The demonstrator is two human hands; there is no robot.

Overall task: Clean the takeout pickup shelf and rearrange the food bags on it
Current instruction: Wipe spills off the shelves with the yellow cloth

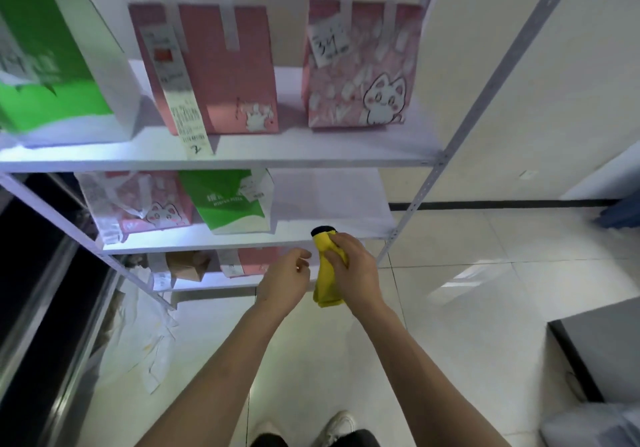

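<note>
- White tiled floor and a pale wall frame the white metal shelf [221,161]; you stand facing it, three tiers in view.
- Your right hand [353,266] has its fingers curled round a folded yellow cloth [327,291], just in front of the middle tier's front edge.
- Cloth's long axis runs near vertical: dark upper end [323,230] pokes above your fingers toward the shelf, lower end hangs toward the floor.
- Your left hand [285,278] sits just left of the cloth, fingers loosely curled, holding nothing; whether it touches the cloth cannot be told.
- Progress, judged: cloth is not on any board, so wiping is yet to be done or between passes. Bare stretch of the middle tier behind the cloth looks the likely spot to wipe.
- Bags on the shelf: top tier carries a green-and-white bag [52,66], a pink bag with long receipt [211,69] and a pink cat bag [360,66], all upright, spaced apart.
- Middle tier, left of the cloth: a pink cat bag in plastic wrap [138,204] beside a green bag [228,201].
- Bottom tier: brown paper bag [187,265] and another pink bag [252,261], partly hidden. Rearranging looks unfinished.
</note>
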